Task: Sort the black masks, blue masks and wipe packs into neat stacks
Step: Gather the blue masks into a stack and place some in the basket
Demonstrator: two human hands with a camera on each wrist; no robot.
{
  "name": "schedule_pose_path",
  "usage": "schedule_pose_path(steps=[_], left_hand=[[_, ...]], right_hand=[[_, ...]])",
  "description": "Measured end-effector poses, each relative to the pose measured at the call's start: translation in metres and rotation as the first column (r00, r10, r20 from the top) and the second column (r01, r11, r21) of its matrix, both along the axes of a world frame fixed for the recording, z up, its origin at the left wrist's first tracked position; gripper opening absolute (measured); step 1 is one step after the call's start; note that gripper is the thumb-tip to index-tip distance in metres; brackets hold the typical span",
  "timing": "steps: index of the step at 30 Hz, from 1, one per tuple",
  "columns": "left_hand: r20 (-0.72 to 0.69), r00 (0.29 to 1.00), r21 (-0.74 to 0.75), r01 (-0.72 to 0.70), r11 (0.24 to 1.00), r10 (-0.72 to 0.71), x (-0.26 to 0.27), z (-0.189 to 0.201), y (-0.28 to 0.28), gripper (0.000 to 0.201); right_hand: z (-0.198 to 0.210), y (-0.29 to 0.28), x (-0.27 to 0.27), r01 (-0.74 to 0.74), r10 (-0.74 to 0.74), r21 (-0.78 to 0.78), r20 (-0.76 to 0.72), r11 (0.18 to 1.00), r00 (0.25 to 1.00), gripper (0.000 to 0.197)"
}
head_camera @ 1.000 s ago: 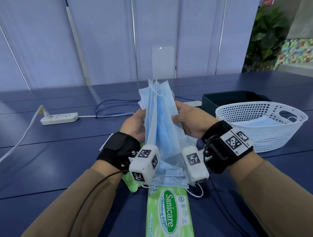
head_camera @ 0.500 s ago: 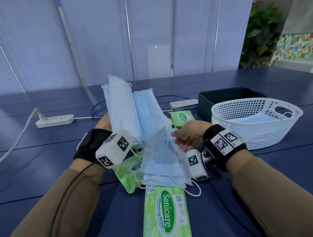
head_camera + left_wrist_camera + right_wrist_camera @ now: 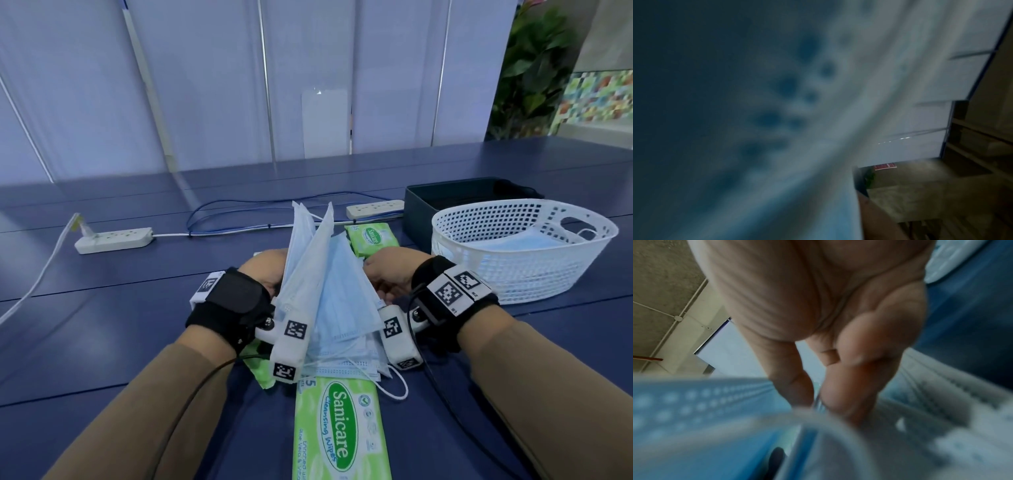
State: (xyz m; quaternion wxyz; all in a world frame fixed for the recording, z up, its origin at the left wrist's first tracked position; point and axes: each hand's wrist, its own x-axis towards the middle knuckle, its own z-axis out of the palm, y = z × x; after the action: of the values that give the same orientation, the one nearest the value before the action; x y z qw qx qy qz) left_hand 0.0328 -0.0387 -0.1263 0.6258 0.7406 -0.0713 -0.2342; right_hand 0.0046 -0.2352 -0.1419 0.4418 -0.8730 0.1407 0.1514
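Observation:
A bundle of blue masks (image 3: 318, 274) stands on edge between my two hands at the table's middle. My left hand (image 3: 265, 270) holds it from the left, its fingers hidden behind the masks. My right hand (image 3: 387, 274) pinches the masks from the right; its fingers (image 3: 849, 394) and thumb close on a mask edge (image 3: 694, 402). A mask (image 3: 777, 113) fills the blurred left wrist view. More blue masks (image 3: 342, 363) lie flat beneath, over a large green wipe pack (image 3: 339, 428). A small wipe pack (image 3: 371, 240) lies behind, and another (image 3: 260, 371) lies under my left wrist. No black mask shows.
A white mesh basket (image 3: 520, 270) at the right holds a blue mask (image 3: 534, 240). A dark box (image 3: 445, 202) stands behind it. Two power strips (image 3: 113, 240) (image 3: 375, 207) and their cables lie across the back of the blue table (image 3: 102, 325).
The left hand swung the upright masks out to the left, then brought them back to the middle. The right hand, open over the flat masks half a second ago, now pinches the bundle.

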Motion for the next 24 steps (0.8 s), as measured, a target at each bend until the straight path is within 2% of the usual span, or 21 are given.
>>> schedule_pose_path(steps=[3, 6, 8, 9, 11, 15, 18, 20, 22, 24], left_hand=[[0.177, 0.984, -0.003, -0.001, 1.0, 0.001, -0.004, 0.014, -0.002, 0.012], [0.422, 0.906, -0.199, 0.046, 0.979, 0.043, -0.019, 0.051, -0.001, 0.019], [0.489, 0.862, -0.375, 0.068, 0.925, 0.135, -0.029, 0.072, 0.001, 0.018], [0.502, 0.849, -0.447, 0.088, 0.89, 0.168, -0.03, 0.076, 0.0, 0.016], [0.532, 0.816, -0.489, 0.079, 0.869, 0.226, -0.031, 0.071, -0.006, 0.02], [0.577, 0.771, -0.384, -0.035, 0.923, 0.27, -0.023, 0.047, -0.012, 0.023], [0.51, 0.827, -0.42, -0.002, 0.907, 0.238, -0.017, 0.043, -0.01, 0.027], [0.458, 0.873, -0.479, 0.082, 0.874, 0.169, -0.014, 0.046, -0.006, 0.027], [0.431, 0.898, -0.532, 0.174, 0.828, 0.088, -0.014, 0.05, -0.005, 0.03], [0.395, 0.917, -0.554, 0.194, 0.81, 0.05, -0.013, 0.049, -0.007, 0.039]], right_hand=[[0.0, 0.004, 0.002, -0.017, 0.015, 0.022, 0.051, 1.0, 0.999, 0.015], [0.0, -0.002, 0.003, 0.044, -0.063, 0.142, 0.129, 0.989, 0.99, 0.016], [-0.004, -0.011, 0.003, 0.072, -0.126, 0.269, 0.188, 0.96, 0.974, 0.018], [-0.006, -0.014, 0.003, 0.09, -0.175, 0.343, 0.225, 0.935, 0.959, 0.014], [-0.008, -0.018, 0.004, 0.102, -0.26, 0.446, 0.31, 0.889, 0.914, 0.017], [0.012, -0.011, 0.003, 0.059, -0.322, 0.549, 0.397, 0.834, 0.859, 0.02], [0.025, -0.015, 0.003, 0.033, -0.383, 0.612, 0.451, 0.79, 0.806, 0.02], [0.03, -0.019, 0.001, 0.005, -0.403, 0.653, 0.462, 0.758, 0.79, 0.016], [0.032, -0.02, 0.0, -0.031, -0.385, 0.661, 0.474, 0.75, 0.792, 0.009], [0.033, -0.017, -0.001, -0.049, -0.375, 0.675, 0.467, 0.736, 0.801, 0.008]])
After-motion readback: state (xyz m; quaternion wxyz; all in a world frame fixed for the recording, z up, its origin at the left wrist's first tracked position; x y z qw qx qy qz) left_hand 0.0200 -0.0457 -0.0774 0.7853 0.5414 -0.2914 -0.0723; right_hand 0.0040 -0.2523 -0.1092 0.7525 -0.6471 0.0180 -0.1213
